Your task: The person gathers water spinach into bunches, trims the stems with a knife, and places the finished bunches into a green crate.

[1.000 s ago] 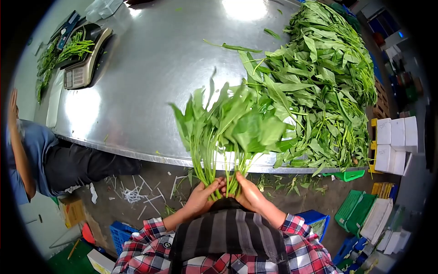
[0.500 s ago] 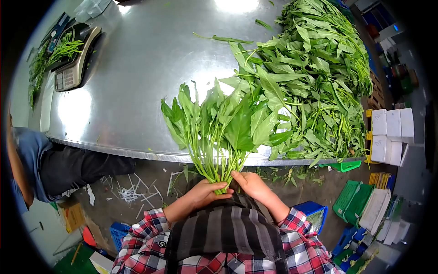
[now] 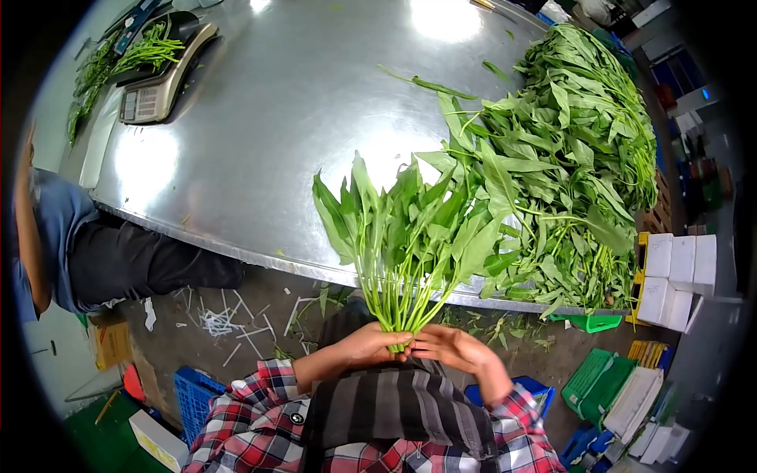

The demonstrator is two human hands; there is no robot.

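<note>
A bunch of water spinach [image 3: 406,260] fans out upward, its broad leaves over the table edge and its stems gathered in front of my apron. My left hand [image 3: 374,344] is closed round the lower stems, thumb across the front. Beside the cut ends is my right hand [image 3: 457,349], fingers stretched toward the stems and slightly spread, fingertips right at the bunch. A large heap of water spinach [image 3: 583,150] covers the right side of the metal table [image 3: 260,150]; its nearest leaves overlap the bunch in view.
A weighing scale [image 3: 162,87] with greens on it stands at the far left. A person in dark trousers [image 3: 150,256] sits at the left table edge. White strips [image 3: 221,322] litter the floor. Green crates [image 3: 599,382] and white foam boxes [image 3: 670,268] stand at right.
My right hand has loosened from the stems, its fingers now stretched beside the ends. The left hand keeps its hold. The whole view has shifted and tilted slightly.
</note>
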